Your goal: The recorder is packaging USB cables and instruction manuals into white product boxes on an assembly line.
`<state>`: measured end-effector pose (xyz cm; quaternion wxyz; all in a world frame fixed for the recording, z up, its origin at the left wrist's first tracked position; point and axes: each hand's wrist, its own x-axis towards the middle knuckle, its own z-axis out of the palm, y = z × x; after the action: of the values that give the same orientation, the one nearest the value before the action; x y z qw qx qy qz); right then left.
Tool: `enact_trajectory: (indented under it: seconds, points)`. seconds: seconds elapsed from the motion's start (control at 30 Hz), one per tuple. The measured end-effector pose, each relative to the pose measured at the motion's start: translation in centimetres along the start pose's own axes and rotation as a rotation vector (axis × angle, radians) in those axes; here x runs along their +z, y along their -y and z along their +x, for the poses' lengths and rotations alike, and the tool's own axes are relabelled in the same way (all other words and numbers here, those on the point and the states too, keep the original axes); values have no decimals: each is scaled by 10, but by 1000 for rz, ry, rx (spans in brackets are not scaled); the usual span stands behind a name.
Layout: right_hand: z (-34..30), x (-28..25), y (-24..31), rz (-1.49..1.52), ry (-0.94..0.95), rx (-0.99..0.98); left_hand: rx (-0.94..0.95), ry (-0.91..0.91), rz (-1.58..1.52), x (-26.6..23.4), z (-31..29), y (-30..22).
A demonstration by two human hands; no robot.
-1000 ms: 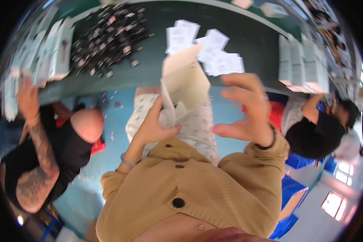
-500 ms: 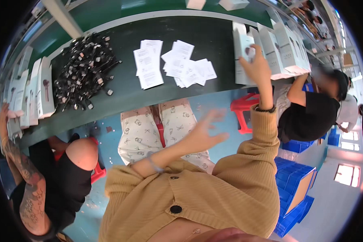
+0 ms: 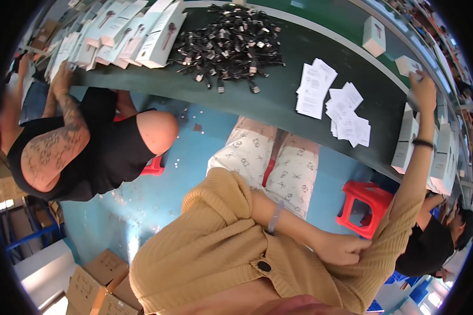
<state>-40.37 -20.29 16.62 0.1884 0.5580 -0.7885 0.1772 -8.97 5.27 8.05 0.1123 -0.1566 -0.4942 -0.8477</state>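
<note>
My right hand (image 3: 424, 93) is stretched out to the far right. Its fingertips overlap the edge of a small white box (image 3: 406, 65) on the ledge behind the table; blur hides whether they grip it. Close to my body, my left hand (image 3: 344, 249) is closed, its fingers pressed against the tan knitted sleeve (image 3: 389, 241) of my right arm. Below my right forearm, white printed boxes (image 3: 404, 142) stand at the table's right end. Two groups of printed paper sheets, a longer stack (image 3: 315, 89) and a spread pile (image 3: 348, 115), lie on the dark table.
A heap of black cables (image 3: 231, 44) lies on the table (image 3: 278, 102). White boxes (image 3: 163, 37) crowd its left end, near a co-worker's tattooed arm (image 3: 52, 144). Another white box (image 3: 374, 37) stands on the far ledge. A red stool (image 3: 365, 207) and another person (image 3: 431, 241) are at right.
The view has swung right. My right hand has left the white boxes at the table's right end for the ledge box. My left hand, spread before, is now closed at my right sleeve.
</note>
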Motion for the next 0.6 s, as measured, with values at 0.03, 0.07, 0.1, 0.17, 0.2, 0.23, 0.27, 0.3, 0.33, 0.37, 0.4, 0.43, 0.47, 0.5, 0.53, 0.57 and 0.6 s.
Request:
enact_trajectory:
  seconds: [0.03,0.07,0.1,0.17,0.2,0.23,0.27,0.3,0.33,0.37,0.4,0.43,0.47,0.5,0.53,0.57,0.6]
  points:
    - [17,-1,12,163,8,45,226,-26,-66,4,-7,-11]
    - [48,6,-34,225,36,207,259,119,-22,3,-17,-24]
    - [70,6,-87,282,60,376,289,272,15,-4,-28,-39]
    - [48,19,12,654,23,298,90,231,175,-37,-42,-75]
    - [27,12,36,651,22,69,-118,276,256,-53,-50,-100]
    - [-17,4,101,661,48,-49,-52,127,425,-66,-66,-112]
    - [-54,-3,158,418,214,-160,16,-45,607,-79,-86,-121]
    - [-89,7,170,701,294,-235,10,-217,744,-93,-105,-132]
    - [-119,5,182,588,230,-475,1,-392,873,-110,-125,-146]
    - [-145,9,189,501,214,-563,-59,-515,941,-131,-136,-180]
    - [-161,8,201,461,287,-513,-58,-784,1284,-150,-155,-198]
    - [-170,10,202,424,302,-527,-35,-1006,1393,-171,-168,-222]
    - [-175,13,206,400,316,-552,17,-1233,1544,-196,-185,-237]
    - [-179,20,208,430,281,-523,3,-1310,1918,-221,-210,-255]
    - [-180,21,212,446,276,-521,-70,-1372,2152,-240,-234,-269]
    - [-179,21,213,476,281,-515,-182,-1444,2291,-261,-262,-277]
    - [-176,22,215,504,285,-508,-380,-1562,2264,-274,-279,-283]
